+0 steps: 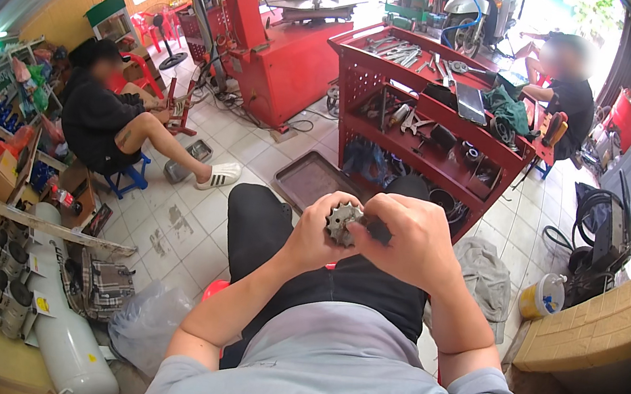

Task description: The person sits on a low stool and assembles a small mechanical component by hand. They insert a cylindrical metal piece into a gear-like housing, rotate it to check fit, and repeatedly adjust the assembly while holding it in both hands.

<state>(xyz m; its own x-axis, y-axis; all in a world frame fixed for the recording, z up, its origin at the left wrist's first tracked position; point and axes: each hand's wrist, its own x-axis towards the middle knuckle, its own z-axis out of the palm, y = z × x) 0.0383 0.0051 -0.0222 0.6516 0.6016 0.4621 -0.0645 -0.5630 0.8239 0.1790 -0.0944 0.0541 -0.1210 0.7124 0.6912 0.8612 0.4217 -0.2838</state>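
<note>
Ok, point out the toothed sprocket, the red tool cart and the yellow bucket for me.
sprocket [341, 221], head view, on its toothed face between the hands.
red tool cart [366, 76], head view, on its left side panel.
yellow bucket [540, 298], head view, on its side wall.

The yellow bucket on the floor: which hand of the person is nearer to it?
Right. The right hand is on the bucket's side, though well apart from it. The left hand, holding the toothed sprocket, sits beyond the right hand, farther away.
</note>
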